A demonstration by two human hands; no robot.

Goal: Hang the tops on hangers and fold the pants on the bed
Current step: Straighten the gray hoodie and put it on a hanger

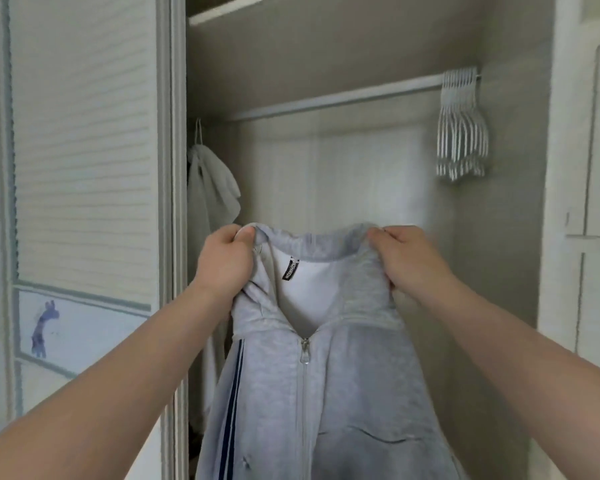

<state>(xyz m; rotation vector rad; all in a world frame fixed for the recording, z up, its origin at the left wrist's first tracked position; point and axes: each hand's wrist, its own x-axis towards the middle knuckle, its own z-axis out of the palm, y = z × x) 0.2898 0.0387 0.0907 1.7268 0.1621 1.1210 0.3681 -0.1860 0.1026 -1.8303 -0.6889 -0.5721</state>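
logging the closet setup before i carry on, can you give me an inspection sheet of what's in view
surface: nothing seen; no bed or table in view
job's things: grey zip jacket held up by its collar, zip mostly closed, no hanger visible in it; bunch of white hangers at the right end of the rail
clutter: white cloth item hanging at the wardrobe's left side
hands: left hand and right hand each grip one side of the collar
cables: nothing seen
surroundings: open wardrobe; louvred door at left with a blue animal sticker; shelf above the rail
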